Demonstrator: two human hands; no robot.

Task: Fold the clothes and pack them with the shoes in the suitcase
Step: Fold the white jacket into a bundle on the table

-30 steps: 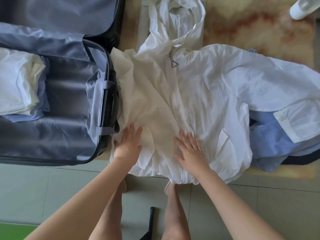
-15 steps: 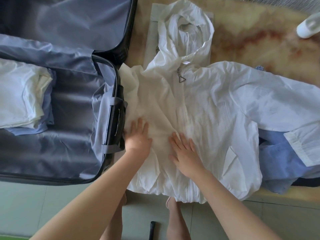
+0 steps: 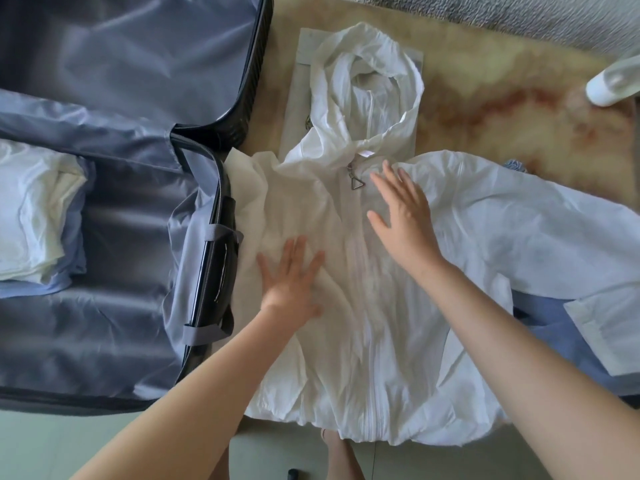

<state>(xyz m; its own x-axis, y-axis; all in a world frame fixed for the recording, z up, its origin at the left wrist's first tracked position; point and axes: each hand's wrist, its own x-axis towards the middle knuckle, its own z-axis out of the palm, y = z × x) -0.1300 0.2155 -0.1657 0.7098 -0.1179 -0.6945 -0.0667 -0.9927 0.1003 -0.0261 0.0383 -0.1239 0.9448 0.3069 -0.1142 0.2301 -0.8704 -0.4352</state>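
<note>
The left hand (image 3: 294,278) and right hand (image 3: 403,216) lie flat, fingers spread, gripping nothing, on the white hooded jacket (image 3: 467,237) mid-frame, the right nearer the zip pull (image 3: 356,184). The open suitcase (image 3: 121,323) at left holds folded clothes (image 3: 31,216).

Left of the left hand (image 3: 294,275), the suitcase (image 3: 221,188) rim and its strap stand just beside the white jacket (image 3: 381,323), barring a low sideways sweep. Past that rim the lined compartment is open from above, though a folded white stack (image 3: 34,209) fills its far left part. Ahead of the right hand (image 3: 405,216) the bunched hood (image 3: 367,91) rises. Further right, open table (image 3: 502,98) runs up to a white container (image 3: 609,84). Right of the right hand, the sleeve (image 3: 554,230) lies over a blue garment (image 3: 554,341).
</note>
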